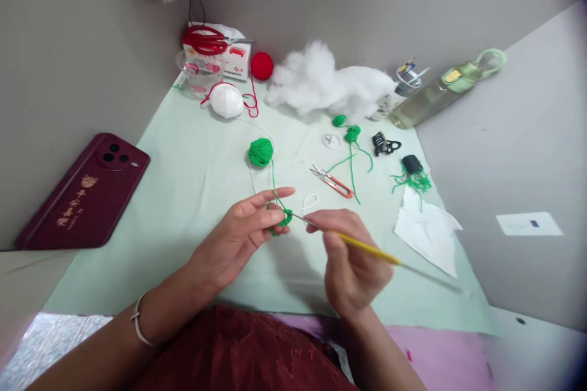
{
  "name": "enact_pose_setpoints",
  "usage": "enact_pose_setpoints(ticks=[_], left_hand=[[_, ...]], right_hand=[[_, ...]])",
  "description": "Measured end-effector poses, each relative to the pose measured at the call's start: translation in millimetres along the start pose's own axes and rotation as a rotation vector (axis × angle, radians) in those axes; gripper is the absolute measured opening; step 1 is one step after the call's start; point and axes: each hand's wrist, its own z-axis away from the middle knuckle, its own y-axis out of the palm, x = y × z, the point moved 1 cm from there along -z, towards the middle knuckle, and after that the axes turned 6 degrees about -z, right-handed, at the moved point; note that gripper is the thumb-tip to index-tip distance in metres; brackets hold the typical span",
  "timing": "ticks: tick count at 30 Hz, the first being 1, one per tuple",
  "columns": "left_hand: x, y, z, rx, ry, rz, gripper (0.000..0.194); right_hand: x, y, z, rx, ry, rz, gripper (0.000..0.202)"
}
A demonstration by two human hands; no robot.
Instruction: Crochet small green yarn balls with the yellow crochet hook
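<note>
My left hand (250,223) pinches a small piece of green crochet (287,218) between thumb and fingers, its index finger stretched out with green yarn running over it. That strand leads up to a green yarn ball (261,152) on the table. In my right hand (351,256) is a crochet hook (371,249) with a yellow handle, held like a pen. The hook's metal tip meets the green piece; whether it is through a stitch I cannot tell. A thin white loop of yarn (310,200) lies just behind the hook.
Orange thread snips (332,181) lie beyond my hands, near small green pieces (352,134) and a black hair claw (386,145). White stuffing (321,82), a white yarn ball (226,101), a red ball (262,66) and a bottle (440,95) stand behind. A dark red phone (87,189) is at left.
</note>
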Motion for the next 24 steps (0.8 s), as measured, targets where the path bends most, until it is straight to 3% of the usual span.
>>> enact_pose_setpoints(ticks=[3, 6, 10, 14, 16, 19, 24], left_hand=[[0.7, 1.0, 0.5, -0.041, 0.077, -0.113, 0.039], [2.6, 5.2, 2.2, -0.049, 0.137, -0.185, 0.037], [3.3, 9.9, 3.4, -0.088, 0.177, -0.155, 0.043], [3.3, 10.3, 1.3, -0.003, 0.042, -0.032, 0.048], [2.7, 8.2, -0.4, 0.032, -0.013, 0.017, 0.044], [1.5, 4.7, -2.0, 0.017, 0.016, 0.040, 0.032], [4.7, 4.9, 0.0, -0.002, 0.107, -0.108, 0.027]], right_hand=[[0.1, 2.0, -5.5, -0.056, 0.176, -0.246, 0.022], [0.0, 7.2, -7.7, -0.001, 0.201, -0.288, 0.021], [-0.2, 9.7, 0.6, 0.027, 0.039, 0.004, 0.030], [-0.8, 7.1, 9.5, 0.102, -0.198, 0.291, 0.042], [0.1, 4.0, 7.2, 0.032, -0.136, 0.197, 0.036], [2.5, 1.1, -1.4, -0.100, 0.078, -0.068, 0.025], [1.3, 5.4, -8.3, -0.021, 0.238, -0.300, 0.019]])
